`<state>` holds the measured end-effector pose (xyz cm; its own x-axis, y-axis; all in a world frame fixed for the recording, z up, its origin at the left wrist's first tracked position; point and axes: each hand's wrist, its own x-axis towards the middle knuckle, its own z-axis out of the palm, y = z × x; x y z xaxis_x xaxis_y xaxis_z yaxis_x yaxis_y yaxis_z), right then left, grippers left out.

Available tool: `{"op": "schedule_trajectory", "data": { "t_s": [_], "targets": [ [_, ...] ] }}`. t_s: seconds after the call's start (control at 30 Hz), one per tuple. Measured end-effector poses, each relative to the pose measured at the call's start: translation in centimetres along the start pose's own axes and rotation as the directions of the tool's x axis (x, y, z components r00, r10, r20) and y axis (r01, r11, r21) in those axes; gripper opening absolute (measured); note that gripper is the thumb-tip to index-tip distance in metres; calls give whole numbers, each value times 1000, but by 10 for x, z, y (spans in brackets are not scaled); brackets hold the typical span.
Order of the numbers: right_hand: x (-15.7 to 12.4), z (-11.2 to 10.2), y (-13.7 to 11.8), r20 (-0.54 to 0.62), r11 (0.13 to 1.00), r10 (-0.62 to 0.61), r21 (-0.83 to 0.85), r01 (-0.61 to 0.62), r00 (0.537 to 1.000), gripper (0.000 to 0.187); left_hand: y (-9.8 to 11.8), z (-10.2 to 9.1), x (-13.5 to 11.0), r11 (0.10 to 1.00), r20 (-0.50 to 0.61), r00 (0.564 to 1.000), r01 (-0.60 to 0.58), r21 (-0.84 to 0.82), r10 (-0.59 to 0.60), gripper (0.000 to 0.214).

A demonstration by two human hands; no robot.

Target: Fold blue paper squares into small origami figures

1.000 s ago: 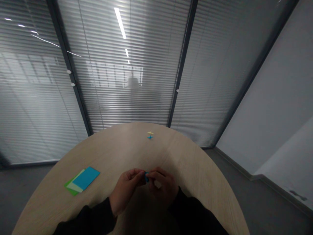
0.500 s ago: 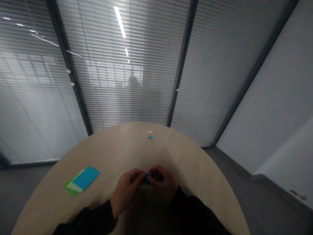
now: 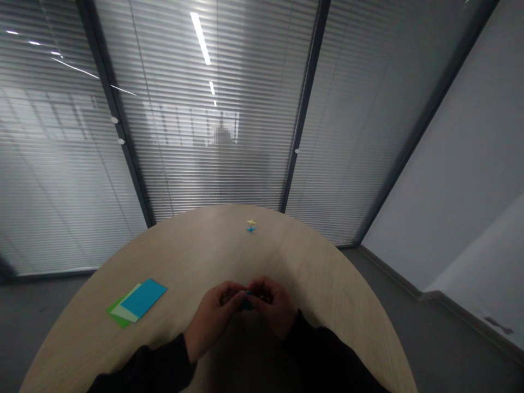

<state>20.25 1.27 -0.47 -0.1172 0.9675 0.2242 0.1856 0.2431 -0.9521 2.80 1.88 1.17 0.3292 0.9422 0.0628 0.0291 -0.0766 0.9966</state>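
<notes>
My left hand [image 3: 212, 317] and my right hand [image 3: 273, 310] meet over the near middle of a round wooden table [image 3: 184, 256]. Both pinch a small blue folded paper piece [image 3: 246, 301] between thumbs and fingertips; only a sliver of it shows between the fingers. Both hands are closed on it, with dark sleeves reaching to the wrists. A small yellow folded paper shape [image 3: 251, 221] and a small blue folded paper shape [image 3: 250, 230] lie together at the far side of the table.
A fanned stack of paper sheets [image 3: 137, 301], blue on top with pale and green beneath, lies on the table to the left. Glass walls with closed blinds stand behind the table. Grey floor lies beyond the table's right edge.
The hands have shifted slightly and closed tighter over the blue piece, which shows less than a second ago. Nothing else on the table has moved.
</notes>
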Motion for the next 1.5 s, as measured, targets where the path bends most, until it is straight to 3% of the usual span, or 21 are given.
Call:
{"op": "schedule_trajectory", "data": {
  "t_s": [0.23,0.5,0.73,0.9,0.97,1.07,1.23,1.37,1.5],
  "targets": [
    [1,2,4,7,993,38,115,-39,999,26,4,0,-1,998,-45,999,-11,66,13,29],
    [-3,2,3,12,991,58,-121,-56,998,23,4,2,-3,979,-46,998,-32,201,42,32],
    [-2,4,-3,-9,987,12,-160,-13,1000,26,6,0,-3,998,-33,999,2,66,0,31],
    [4,2,6,-52,999,44,-1,-44,998,28,4,-1,-1,998,-55,997,49,-30,-50,33],
    [6,-1,10,-134,998,4,60,4,991,29,1,0,0,998,-45,997,62,-33,-64,33],
    [6,-4,10,-194,995,-101,-23,98,976,22,0,0,1,996,13,996,86,-7,-86,31],
    [2,-4,2,-161,964,-240,-151,217,957,13,0,-1,1,994,80,993,86,62,-91,28],
    [2,-4,-3,-152,944,-317,-144,297,936,10,-4,-4,1,993,84,991,106,-59,-100,28],
    [4,-7,-3,-57,877,-457,-199,438,888,11,-10,-7,4,977,67,995,83,-195,-71,26]
  ]
}}
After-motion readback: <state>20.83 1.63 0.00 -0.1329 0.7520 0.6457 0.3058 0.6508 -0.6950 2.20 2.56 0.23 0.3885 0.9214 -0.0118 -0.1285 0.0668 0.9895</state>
